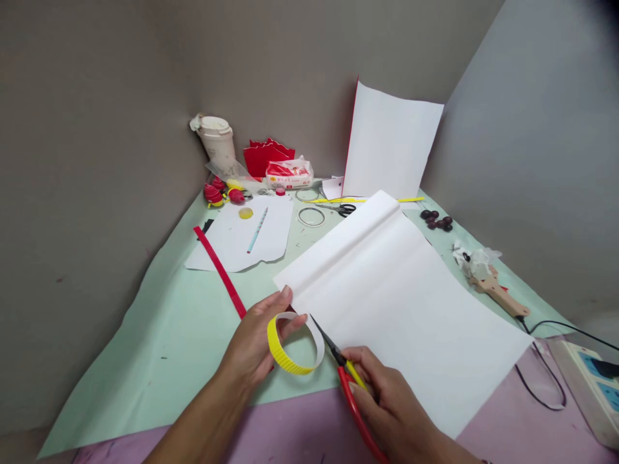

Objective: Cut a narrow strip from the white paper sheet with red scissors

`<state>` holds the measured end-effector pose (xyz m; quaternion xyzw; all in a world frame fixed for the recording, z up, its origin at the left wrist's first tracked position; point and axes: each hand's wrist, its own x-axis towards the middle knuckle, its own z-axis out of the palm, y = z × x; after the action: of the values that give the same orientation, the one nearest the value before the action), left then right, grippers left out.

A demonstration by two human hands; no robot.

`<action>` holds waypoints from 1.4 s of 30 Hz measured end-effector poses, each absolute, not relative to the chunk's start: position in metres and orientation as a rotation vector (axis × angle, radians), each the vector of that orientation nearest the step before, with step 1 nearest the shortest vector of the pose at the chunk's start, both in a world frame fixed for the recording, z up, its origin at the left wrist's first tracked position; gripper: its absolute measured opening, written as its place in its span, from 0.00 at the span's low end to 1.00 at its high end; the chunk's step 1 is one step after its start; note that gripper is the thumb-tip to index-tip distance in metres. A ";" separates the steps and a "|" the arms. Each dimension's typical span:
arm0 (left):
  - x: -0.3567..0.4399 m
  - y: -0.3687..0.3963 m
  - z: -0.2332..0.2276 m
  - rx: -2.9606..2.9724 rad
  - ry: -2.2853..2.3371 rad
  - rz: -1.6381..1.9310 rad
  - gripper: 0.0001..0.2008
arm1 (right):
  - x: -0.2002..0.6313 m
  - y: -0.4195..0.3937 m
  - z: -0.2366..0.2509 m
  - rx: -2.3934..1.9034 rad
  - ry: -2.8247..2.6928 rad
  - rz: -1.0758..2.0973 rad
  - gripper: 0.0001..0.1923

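My left hand (pixel 251 348) holds a yellow ribbed paper ring (pixel 290 361), white on its inside, pinched near the top between thumb and fingers. My right hand (pixel 387 399) grips red-handled scissors (pixel 351 386) whose dark blades point up-left toward the ring, with the tip just beside the ring's right side. Both hands hover over the near edge of a pale green sheet (pixel 169 335). A large white sheet of paper (pixel 401 303) lies just right of the ring, partly under my right hand.
A red paper strip (pixel 220 270) lies left of centre, beyond it a white sheet with a pencil (pixel 257 230). At the back stand a cup (pixel 217 142), red paper pieces, wire rings, black scissors (pixel 341 209) and upright paper. Dark beads, a glue gun (pixel 498 293) and power strip (pixel 594 386) sit right.
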<state>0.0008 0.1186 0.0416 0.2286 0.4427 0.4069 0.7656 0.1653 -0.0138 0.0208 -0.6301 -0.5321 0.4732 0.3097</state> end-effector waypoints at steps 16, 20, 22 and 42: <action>0.001 0.118 0.043 0.524 0.961 0.842 0.06 | 0.161 -0.011 0.037 -1.733 -1.359 1.285 0.10; 0.000 0.117 0.043 0.528 0.955 0.843 0.07 | 0.161 -0.011 0.036 -1.737 -1.347 1.281 0.10; 0.000 0.117 0.043 0.530 0.957 0.843 0.07 | 0.161 -0.011 0.034 -1.724 -1.347 1.278 0.11; 0.001 0.116 0.045 0.537 0.972 0.843 0.09 | 0.164 -0.014 0.025 -1.630 -1.391 1.252 0.10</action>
<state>0.0005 0.1155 0.0453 0.2474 0.4477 0.3883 0.7665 0.1638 -0.0143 0.0252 -0.6212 -0.5304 0.4773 0.3239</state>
